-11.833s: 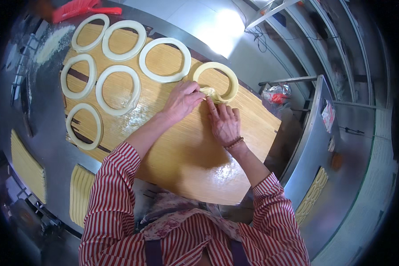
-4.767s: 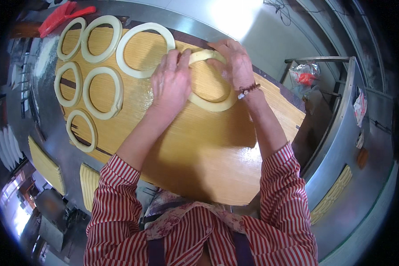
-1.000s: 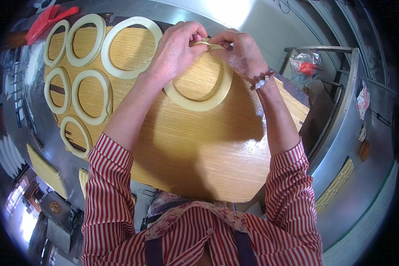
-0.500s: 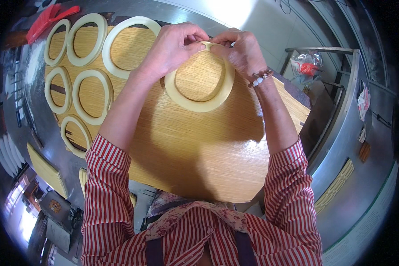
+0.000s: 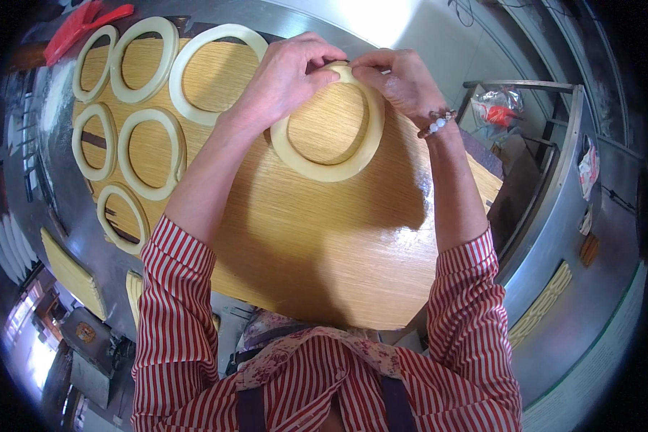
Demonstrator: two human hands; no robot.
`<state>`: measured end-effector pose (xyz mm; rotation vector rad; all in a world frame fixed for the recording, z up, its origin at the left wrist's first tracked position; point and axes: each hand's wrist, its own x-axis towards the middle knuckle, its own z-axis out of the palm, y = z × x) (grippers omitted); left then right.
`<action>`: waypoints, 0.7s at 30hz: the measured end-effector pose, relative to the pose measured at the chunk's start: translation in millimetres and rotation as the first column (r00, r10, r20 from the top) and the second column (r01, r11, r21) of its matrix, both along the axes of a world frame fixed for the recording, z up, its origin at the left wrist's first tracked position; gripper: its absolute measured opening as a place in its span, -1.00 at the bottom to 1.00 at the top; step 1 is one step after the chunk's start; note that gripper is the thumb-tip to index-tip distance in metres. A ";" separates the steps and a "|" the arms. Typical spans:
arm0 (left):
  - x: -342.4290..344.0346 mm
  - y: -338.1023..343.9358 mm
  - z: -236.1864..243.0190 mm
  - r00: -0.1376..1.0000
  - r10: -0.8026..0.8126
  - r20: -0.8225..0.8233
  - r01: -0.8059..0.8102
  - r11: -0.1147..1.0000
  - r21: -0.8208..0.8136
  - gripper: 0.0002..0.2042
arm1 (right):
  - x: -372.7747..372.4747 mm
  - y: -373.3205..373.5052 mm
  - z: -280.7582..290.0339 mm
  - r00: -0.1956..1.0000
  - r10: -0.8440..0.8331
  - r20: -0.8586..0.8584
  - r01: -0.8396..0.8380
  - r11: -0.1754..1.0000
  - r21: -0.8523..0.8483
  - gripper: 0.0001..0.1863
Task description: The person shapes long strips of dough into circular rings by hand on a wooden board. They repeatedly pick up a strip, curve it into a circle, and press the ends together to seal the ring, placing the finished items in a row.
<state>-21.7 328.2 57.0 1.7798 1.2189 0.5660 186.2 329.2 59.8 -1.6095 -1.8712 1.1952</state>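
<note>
Dough ring (image 5: 327,171) lies on wooden board (image 5: 324,252), its far edge right in the grip. Left hand (image 5: 291,78) pinches that edge, thumb toward the inner side, fingers curled at the outer side. Right hand (image 5: 403,83) pinches the same stretch from the other side, thumb and fingertips just beside the left ones; exact fingertip contact partly hidden. Rest of ring loops below the grip, toward the person, flat on the board. Bead bracelet (image 5: 437,126) on right wrist, right of and below grip. Second ring (image 5: 223,31) left of grip, partly covered by left hand. Plastic bag (image 5: 498,108) with red inside, right of grip, well apart. Five more rings (image 5: 124,153) farther left on the same board, near one another. Striped sleeves (image 5: 176,288) well below grip, one each side. Far left of grip: white powder (image 5: 56,97), red plastic tool (image 5: 75,32). Far below right: pale dough strips (image 5: 543,306). Far below left: flat pale stack (image 5: 72,277)
</note>
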 end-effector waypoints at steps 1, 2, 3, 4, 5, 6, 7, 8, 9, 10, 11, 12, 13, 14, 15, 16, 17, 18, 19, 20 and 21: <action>0.7 -2.9 1.5 1.000 0.006 -0.005 -0.006 1.000 0.008 -0.73 | 2.9 -1.8 1.8 1.000 0.018 -0.021 -0.018 1.000 -0.009 -0.75; 2.4 -5.3 -0.3 0.996 -0.006 -0.090 0.016 0.994 0.108 -0.71 | 5.2 -5.3 0.2 0.994 -0.041 -0.098 0.038 0.999 -0.024 -0.72; 5.0 -8.4 -4.4 0.984 -0.010 -0.176 0.047 0.977 0.206 -0.69 | 7.4 -10.3 -3.7 0.980 -0.099 -0.173 0.093 0.995 -0.044 -0.68; 6.4 -10.5 -6.2 0.965 -0.003 -0.262 0.084 0.951 0.298 -0.67 | 6.5 -14.0 -2.9 0.956 -0.157 -0.248 0.144 0.987 -0.069 -0.65; 6.1 -10.8 -7.9 0.961 -0.039 -0.274 0.121 0.949 0.292 -0.66 | 6.0 -18.7 -1.1 0.980 -0.134 -0.147 0.135 0.991 -0.005 -0.65; 5.5 -10.1 -9.5 0.956 -0.073 -0.285 0.158 0.945 0.286 -0.65 | 4.1 -24.7 1.6 0.992 -0.115 -0.043 0.118 0.991 0.059 -0.64; 6.7 -8.9 -10.8 0.949 -0.112 -0.294 0.197 0.939 0.281 -0.64 | 2.5 -28.3 4.4 0.992 -0.106 0.065 0.097 0.988 0.121 -0.64; 8.4 -7.9 -12.1 0.949 -0.111 -0.295 0.199 0.938 0.284 -0.66 | 0.8 -30.7 0.8 0.987 -0.118 0.112 0.096 0.977 0.191 -0.67; 10.2 -6.8 -13.4 0.948 -0.111 -0.297 0.200 0.937 0.288 -0.68 | -1.2 -34.8 -7.1 0.978 -0.134 0.159 0.089 0.962 0.260 -0.69; 12.0 -6.0 -13.3 0.947 -0.109 -0.301 0.200 0.936 0.291 -0.70 | -3.5 -37.1 -12.0 0.968 -0.151 0.202 0.079 0.942 0.327 -0.72; 13.0 -5.9 -13.1 0.951 -0.114 -0.288 0.193 0.945 0.264 -0.72 | -3.7 -37.6 -14.7 0.971 -0.143 0.192 0.060 0.921 0.384 -0.75; 13.3 -6.2 -12.6 0.954 -0.119 -0.274 0.187 0.953 0.237 -0.73 | -2.2 -37.8 -15.4 0.974 -0.143 0.178 0.068 0.926 0.372 -0.75; 13.1 -6.3 -11.9 0.957 -0.123 -0.262 0.181 0.961 0.210 -0.75 | -2.4 -38.1 -12.3 0.976 -0.142 0.163 0.075 0.930 0.360 -0.75; 12.1 -5.1 -13.7 0.957 -0.115 -0.266 0.185 0.949 0.256 -0.73 | -2.7 -38.0 -10.7 0.979 -0.142 0.147 0.083 0.934 0.348 -0.75; 10.9 -3.4 -16.5 0.957 -0.107 -0.269 0.190 0.934 0.302 -0.71 | -3.7 -36.4 -13.0 0.978 -0.151 0.144 0.091 0.930 0.357 -0.75; 11.2 -1.9 -17.7 0.958 -0.101 -0.269 0.194 0.919 0.344 -0.69 | -4.7 -33.2 -17.1 0.977 -0.161 0.143 0.100 0.927 0.361 -0.74; 12.5 -1.9 -18.9 0.953 -0.086 -0.290 0.192 0.912 0.364 -0.67 | -4.9 -31.2 -19.4 0.975 -0.170 0.142 0.108 0.924 0.366 -0.73; 13.9 -2.6 -20.2 0.948 -0.070 -0.310 0.191 0.904 0.383 -0.65 | -4.0 -31.3 -19.8 0.976 -0.190 0.110 0.136 0.916 0.377 -0.71; 14.5 -4.0 -19.9 0.942 -0.051 -0.331 0.191 0.894 0.405 -0.63 | -3.7 -32.5 -19.7 0.975 -0.208 0.074 0.164 0.906 0.389 -0.69; 14.4 -5.5 -19.5 0.937 -0.061 -0.344 0.210 0.885 0.416 -0.62 | -3.4 -33.6 -19.9 0.973 -0.226 0.039 0.192 0.896 0.401 -0.67; 14.0 -7.2 -19.1 0.931 -0.070 -0.358 0.230 0.874 0.427 -0.61 | -2.6 -35.0 -21.6 0.973 -0.229 0.030 0.198 0.896 0.398 -0.65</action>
